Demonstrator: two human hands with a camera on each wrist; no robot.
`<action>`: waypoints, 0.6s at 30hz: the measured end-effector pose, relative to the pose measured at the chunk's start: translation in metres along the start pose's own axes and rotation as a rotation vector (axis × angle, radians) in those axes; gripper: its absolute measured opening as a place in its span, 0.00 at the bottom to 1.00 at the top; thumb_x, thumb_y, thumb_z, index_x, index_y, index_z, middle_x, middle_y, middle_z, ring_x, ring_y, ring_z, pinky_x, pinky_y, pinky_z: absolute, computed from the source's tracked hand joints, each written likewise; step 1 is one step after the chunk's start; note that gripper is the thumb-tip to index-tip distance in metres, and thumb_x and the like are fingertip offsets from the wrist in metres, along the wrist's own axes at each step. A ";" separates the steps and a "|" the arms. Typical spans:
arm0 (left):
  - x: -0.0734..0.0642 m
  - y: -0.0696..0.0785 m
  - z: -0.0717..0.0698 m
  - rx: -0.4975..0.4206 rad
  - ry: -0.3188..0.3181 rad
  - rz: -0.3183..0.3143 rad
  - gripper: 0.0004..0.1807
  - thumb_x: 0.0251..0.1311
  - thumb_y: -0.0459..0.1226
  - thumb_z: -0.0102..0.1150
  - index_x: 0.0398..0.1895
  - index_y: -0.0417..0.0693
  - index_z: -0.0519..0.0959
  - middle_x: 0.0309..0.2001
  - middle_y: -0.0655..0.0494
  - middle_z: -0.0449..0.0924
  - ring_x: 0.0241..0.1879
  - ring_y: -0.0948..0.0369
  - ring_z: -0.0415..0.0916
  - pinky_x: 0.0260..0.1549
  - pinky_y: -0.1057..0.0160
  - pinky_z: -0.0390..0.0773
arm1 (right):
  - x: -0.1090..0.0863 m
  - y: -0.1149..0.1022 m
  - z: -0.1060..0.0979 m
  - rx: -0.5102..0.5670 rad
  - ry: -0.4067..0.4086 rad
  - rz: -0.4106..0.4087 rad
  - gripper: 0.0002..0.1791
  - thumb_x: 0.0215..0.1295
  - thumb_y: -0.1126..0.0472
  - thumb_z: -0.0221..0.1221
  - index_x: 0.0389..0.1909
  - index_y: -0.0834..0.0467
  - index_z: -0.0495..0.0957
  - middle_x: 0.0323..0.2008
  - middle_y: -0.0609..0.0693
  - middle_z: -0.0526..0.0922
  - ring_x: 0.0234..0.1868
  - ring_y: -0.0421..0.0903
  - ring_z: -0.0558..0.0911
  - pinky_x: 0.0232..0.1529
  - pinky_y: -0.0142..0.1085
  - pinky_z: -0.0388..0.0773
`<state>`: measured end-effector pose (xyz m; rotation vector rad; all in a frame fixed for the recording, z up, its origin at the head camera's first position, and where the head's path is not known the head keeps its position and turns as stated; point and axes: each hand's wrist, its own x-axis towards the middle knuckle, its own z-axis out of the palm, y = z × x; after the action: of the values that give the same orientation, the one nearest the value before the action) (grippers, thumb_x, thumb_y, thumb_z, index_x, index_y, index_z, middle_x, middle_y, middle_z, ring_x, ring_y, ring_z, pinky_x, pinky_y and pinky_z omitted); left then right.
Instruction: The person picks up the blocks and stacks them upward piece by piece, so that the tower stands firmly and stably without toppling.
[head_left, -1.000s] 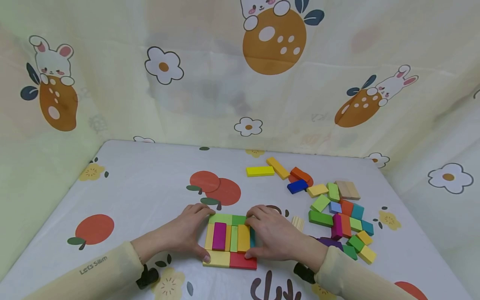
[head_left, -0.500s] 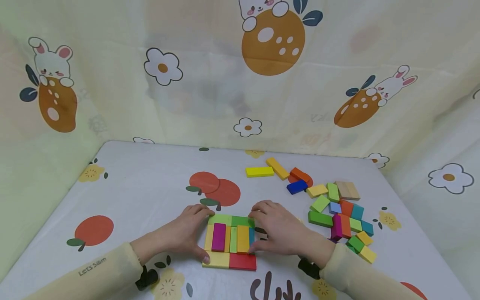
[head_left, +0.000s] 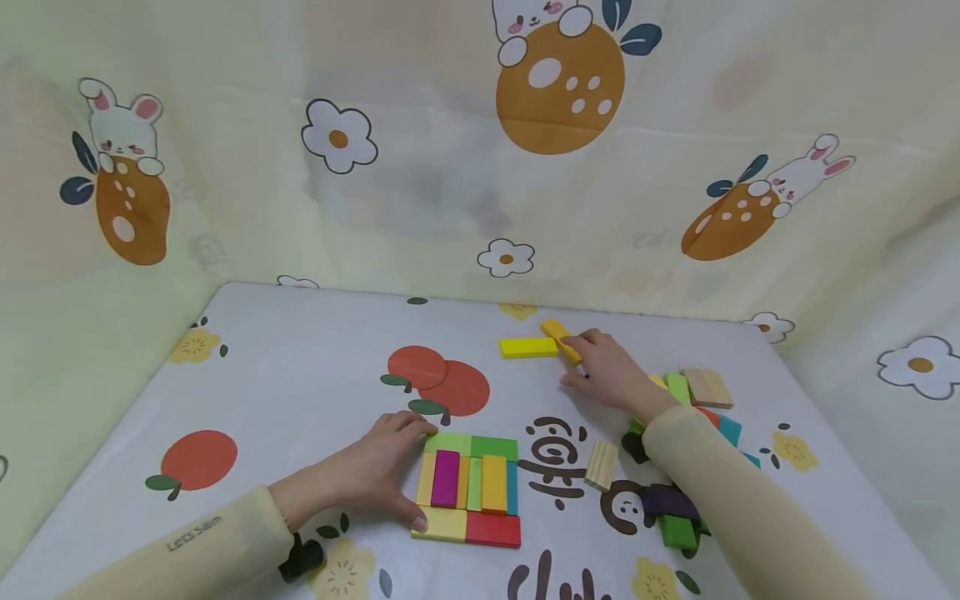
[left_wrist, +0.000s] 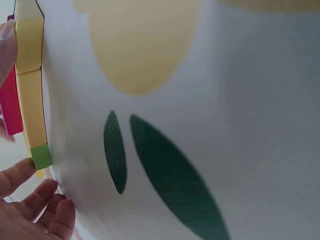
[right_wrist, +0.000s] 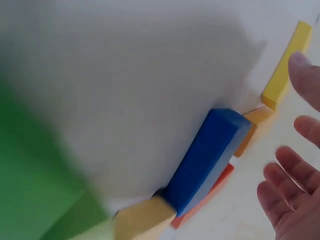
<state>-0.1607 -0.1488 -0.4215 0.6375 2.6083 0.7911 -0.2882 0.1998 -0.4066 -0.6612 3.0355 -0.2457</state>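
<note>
A flat arrangement of coloured blocks lies in front, including a red block (head_left: 492, 530), a magenta block (head_left: 446, 479) and a green block (head_left: 495, 447). Along its left side rests my left hand (head_left: 371, 475). Its thumb touches the pale yellow block (left_wrist: 31, 45) and a fingertip meets the end of a light green block (left_wrist: 41, 156). My right hand (head_left: 611, 371) reaches over the far blocks, fingers spread with nothing between them. Nearest to it are an amber block (head_left: 554, 331) and a yellow block (head_left: 528, 347). Below that hand, the right wrist view shows a blue block (right_wrist: 207, 160).
Several blocks lie to the right, partly hidden by the right forearm. Among them are wooden blocks (head_left: 707, 388) and a green block (head_left: 678, 531). A small ribbed wooden block (head_left: 602, 465) lies alone. A patterned cloth (head_left: 420, 200) hangs behind the table (head_left: 300, 367).
My right hand has left the right side of the arrangement and moved away and rightward to the far blocks. The left hand stays at the arrangement's left side. The head view has shifted slightly.
</note>
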 end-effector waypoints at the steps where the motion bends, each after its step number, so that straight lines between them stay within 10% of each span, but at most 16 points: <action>1: 0.000 -0.001 0.000 0.001 -0.001 0.002 0.57 0.35 0.56 0.85 0.70 0.44 0.68 0.70 0.45 0.66 0.72 0.45 0.59 0.69 0.41 0.72 | 0.005 0.000 0.002 -0.009 -0.001 0.002 0.34 0.66 0.55 0.67 0.70 0.63 0.71 0.64 0.69 0.72 0.62 0.66 0.74 0.65 0.61 0.72; 9: 0.002 -0.001 0.002 0.018 0.004 -0.004 0.58 0.34 0.56 0.85 0.71 0.46 0.68 0.70 0.46 0.66 0.72 0.46 0.59 0.69 0.41 0.72 | 0.031 -0.010 0.009 -0.104 -0.101 0.063 0.32 0.71 0.56 0.63 0.74 0.55 0.68 0.77 0.68 0.55 0.74 0.70 0.60 0.72 0.63 0.65; 18: 0.001 0.001 0.000 0.017 -0.002 -0.015 0.58 0.34 0.56 0.85 0.71 0.45 0.68 0.70 0.46 0.66 0.72 0.46 0.60 0.69 0.41 0.72 | 0.028 -0.013 0.010 -0.083 -0.039 -0.021 0.19 0.62 0.58 0.71 0.53 0.58 0.86 0.61 0.66 0.76 0.63 0.67 0.71 0.67 0.58 0.72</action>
<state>-0.1608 -0.1474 -0.4212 0.6229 2.6175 0.7646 -0.3073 0.1752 -0.4146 -0.6942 3.0168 -0.1062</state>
